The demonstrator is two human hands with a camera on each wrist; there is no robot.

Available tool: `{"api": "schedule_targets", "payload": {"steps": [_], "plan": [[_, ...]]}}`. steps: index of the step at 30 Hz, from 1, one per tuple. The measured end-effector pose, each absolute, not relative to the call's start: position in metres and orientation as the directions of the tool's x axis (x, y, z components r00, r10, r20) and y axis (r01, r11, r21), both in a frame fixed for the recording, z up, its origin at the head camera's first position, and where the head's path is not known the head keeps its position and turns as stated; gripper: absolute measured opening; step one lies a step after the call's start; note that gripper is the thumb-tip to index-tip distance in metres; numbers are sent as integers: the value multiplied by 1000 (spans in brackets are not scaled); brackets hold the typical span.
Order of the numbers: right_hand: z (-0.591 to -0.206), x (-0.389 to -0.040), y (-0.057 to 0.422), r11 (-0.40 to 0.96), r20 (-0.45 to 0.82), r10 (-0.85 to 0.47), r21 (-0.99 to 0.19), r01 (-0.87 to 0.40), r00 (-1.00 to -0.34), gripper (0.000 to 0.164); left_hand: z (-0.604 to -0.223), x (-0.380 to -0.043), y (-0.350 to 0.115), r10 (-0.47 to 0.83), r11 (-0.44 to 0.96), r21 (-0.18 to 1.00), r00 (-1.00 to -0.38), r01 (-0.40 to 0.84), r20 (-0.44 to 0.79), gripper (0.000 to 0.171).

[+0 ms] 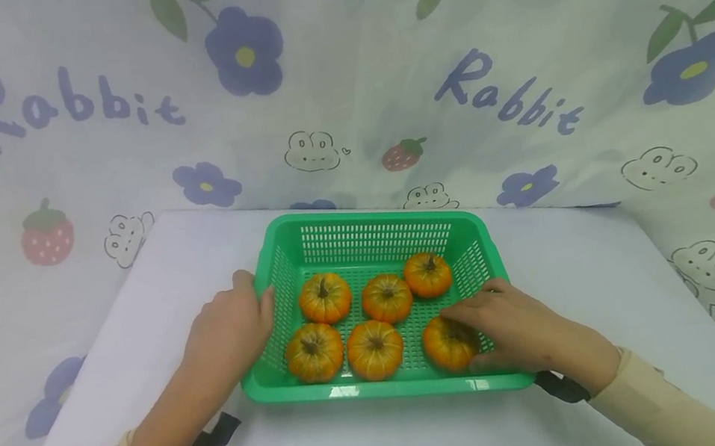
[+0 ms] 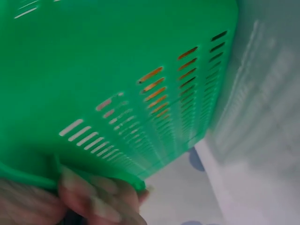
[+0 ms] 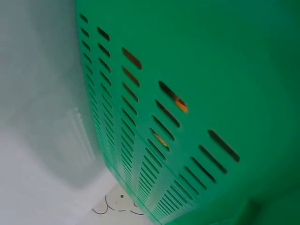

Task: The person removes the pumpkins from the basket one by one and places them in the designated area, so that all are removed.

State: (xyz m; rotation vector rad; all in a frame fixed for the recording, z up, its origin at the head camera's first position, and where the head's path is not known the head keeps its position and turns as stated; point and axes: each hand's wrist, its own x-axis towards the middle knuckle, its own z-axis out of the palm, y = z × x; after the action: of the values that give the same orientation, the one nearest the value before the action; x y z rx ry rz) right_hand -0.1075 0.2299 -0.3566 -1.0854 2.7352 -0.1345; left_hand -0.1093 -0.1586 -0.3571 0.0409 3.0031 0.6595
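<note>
A green plastic basket (image 1: 393, 391) with slotted walls holds several small orange pumpkins (image 1: 375, 349), each with a short brown stem. My left hand (image 1: 232, 326) grips the basket's left rim. In the left wrist view its fingers (image 2: 103, 201) curl at the rim, close to the slotted side wall. My right hand (image 1: 514, 327) reaches over the right rim and holds the pumpkin at the near right corner (image 1: 445, 347), fingers over its top and thumb at its near side. Only the basket's outer wall (image 3: 140, 93) shows in the right wrist view, with orange glimpsed through the slots.
The basket stands on a white table (image 1: 580, 261). Behind and around the table hangs a pale curtain (image 1: 335, 52) printed with rabbits, flowers and strawberries. Dark straps (image 1: 214, 436) show at both wrists.
</note>
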Motion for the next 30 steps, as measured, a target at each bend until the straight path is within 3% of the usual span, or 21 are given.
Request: {"api": "schedule_targets", "payload": {"steps": [15,30], "plan": [[-361,-105,229,755,-130,-655,-126,-643,-744,67,-366,-113,-167,84,806,588,-970,-68,-228,52],[-363,-103,234,736,-23,-667,-171,-655,-745,64,-365,-113,-165,77,771,626,-958,-118,-276,51]]}}
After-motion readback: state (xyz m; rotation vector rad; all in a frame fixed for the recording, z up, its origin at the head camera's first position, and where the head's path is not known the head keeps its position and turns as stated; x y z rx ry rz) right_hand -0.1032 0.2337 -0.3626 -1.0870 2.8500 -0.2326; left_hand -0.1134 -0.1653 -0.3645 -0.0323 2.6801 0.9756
